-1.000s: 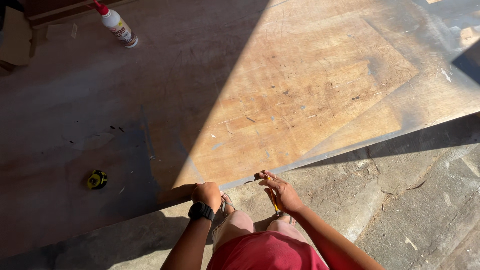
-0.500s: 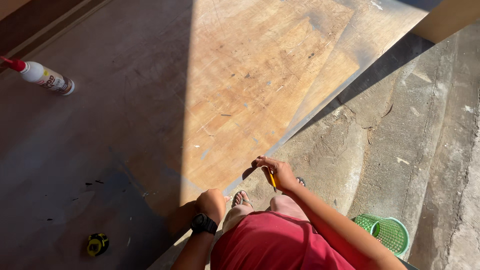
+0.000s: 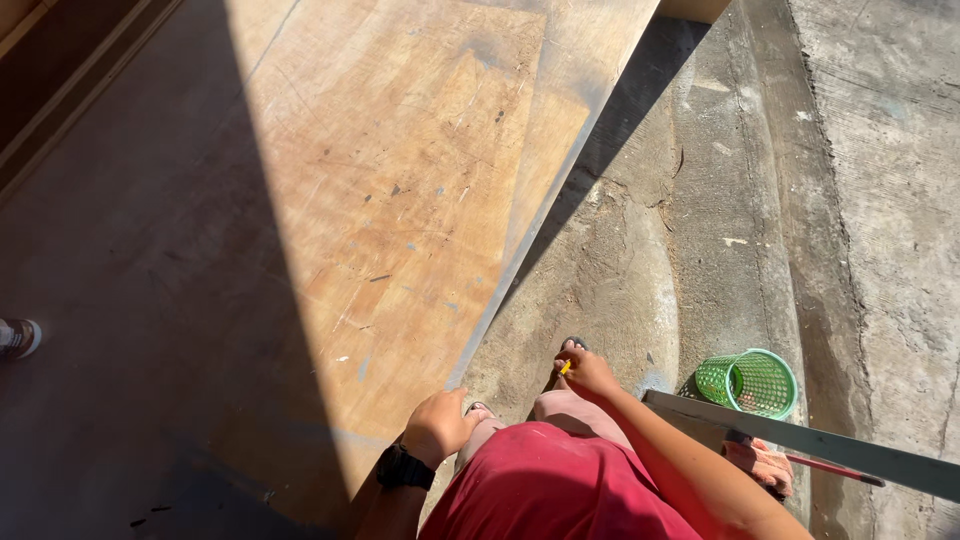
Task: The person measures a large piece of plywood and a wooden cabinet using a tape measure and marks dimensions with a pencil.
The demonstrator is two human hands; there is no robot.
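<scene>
A large plywood sheet lies flat, half in sun and half in shadow. My left hand, with a black watch on the wrist, rests closed on the sheet's near edge. My right hand has come off the sheet and hovers over my knee, holding a yellow pencil. My foot in a sandal shows just beyond that hand on the concrete floor.
A green plastic basket stands on the concrete to my right. A long grey metal straightedge lies in front of it, with a pink cloth and a thin red-handled tool beneath. The glue bottle's base peeks in at the left edge.
My view has swung to the right; the tape measure has left the frame and the bottle is nearly gone. My right hand has drawn back from the sheet's edge toward my knee.
</scene>
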